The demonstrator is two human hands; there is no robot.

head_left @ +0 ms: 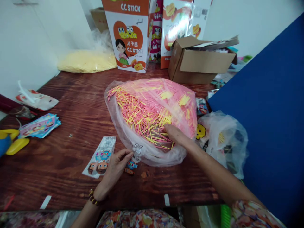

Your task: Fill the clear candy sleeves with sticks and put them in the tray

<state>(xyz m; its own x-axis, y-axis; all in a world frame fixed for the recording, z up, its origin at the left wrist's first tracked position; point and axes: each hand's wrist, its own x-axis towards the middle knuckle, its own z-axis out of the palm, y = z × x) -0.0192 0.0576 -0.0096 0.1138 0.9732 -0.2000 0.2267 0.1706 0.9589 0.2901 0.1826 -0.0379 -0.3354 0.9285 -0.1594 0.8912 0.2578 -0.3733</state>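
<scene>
A large clear plastic bag lies open on the table, full of thin pink and yellow sticks. My right hand reaches into its mouth among the sticks, with its fingertips mostly hidden. My left hand is in front of the bag, thumb and fingers pinched on the edge of a small clear printed packet. Part of the packet's printed face shows below the fingers. Just left of this hand, a flat printed packet rests on the wood.
A stack of blue printed packets and a wipes pack lie at left. Behind stand a CC Stick box, an open cardboard carton and a yellow-filled bag. A clear plastic bag sits right, beside a blue panel.
</scene>
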